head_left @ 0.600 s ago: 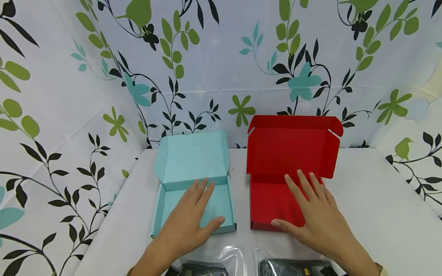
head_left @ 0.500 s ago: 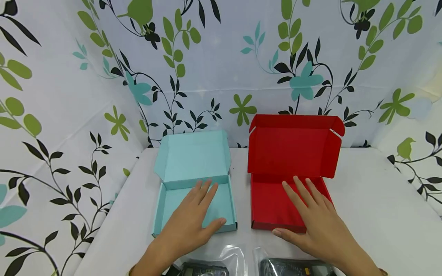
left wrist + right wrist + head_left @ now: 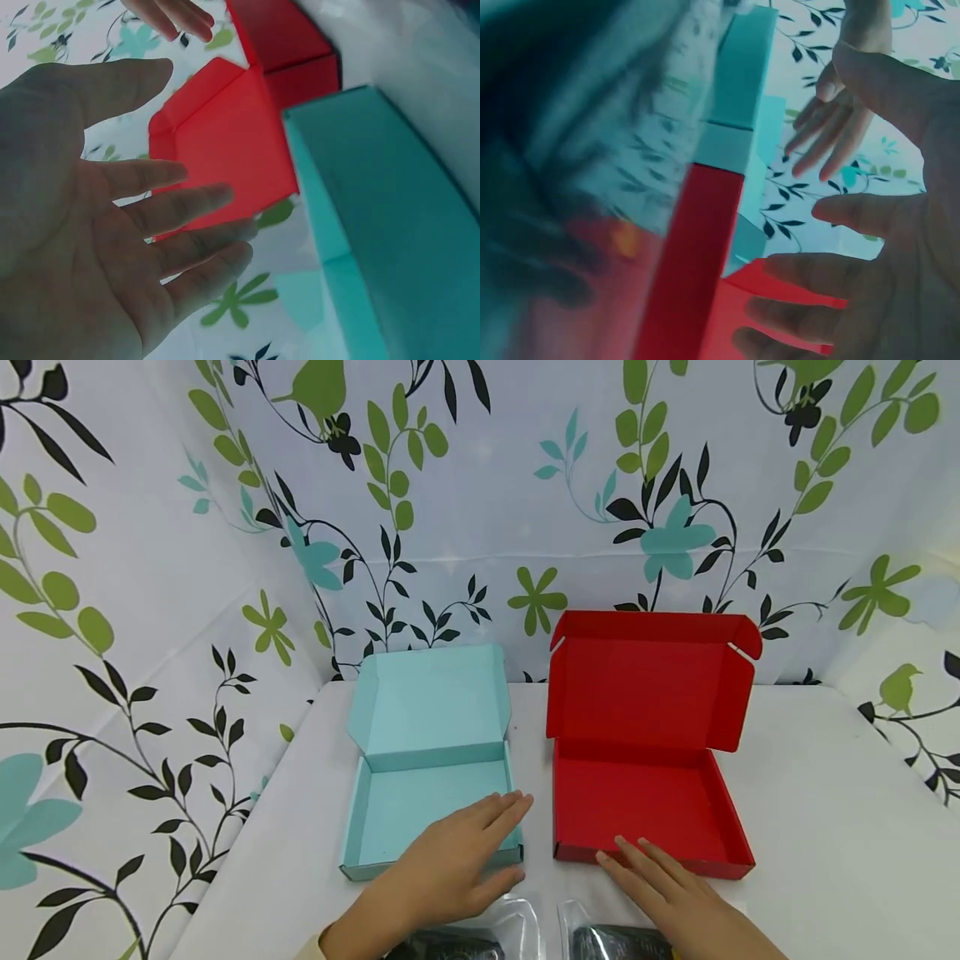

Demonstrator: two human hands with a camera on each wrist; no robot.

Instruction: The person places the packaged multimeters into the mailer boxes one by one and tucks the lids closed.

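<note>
A light-teal cardboard box [image 3: 430, 706] stands with its lid raised at the left, its tray bare inside. Beside it on the right is a red cardboard box [image 3: 648, 693], lid also up. My left hand [image 3: 461, 856] hovers over the teal box's front right corner, fingers straight, holding nothing. Its bare palm and spread fingers show in the left wrist view. Fingertips at the red box's front edge, my right hand [image 3: 678, 902] lies lower in the head view over a packet. No object sits in its extended fingers in the right wrist view.
Two clear plastic packets with dark items lie at the near edge: the left packet [image 3: 528, 931] partly under my left hand, the right packet [image 3: 573, 922] partly under my right. A leaf-patterned curtain [image 3: 480, 468] hangs behind the white table [image 3: 840, 827].
My right hand has drawn back from over the red box toward the near packet. My left hand has shifted right and nearer, uncovering more of the teal tray. The camera view has turned slightly left.
</note>
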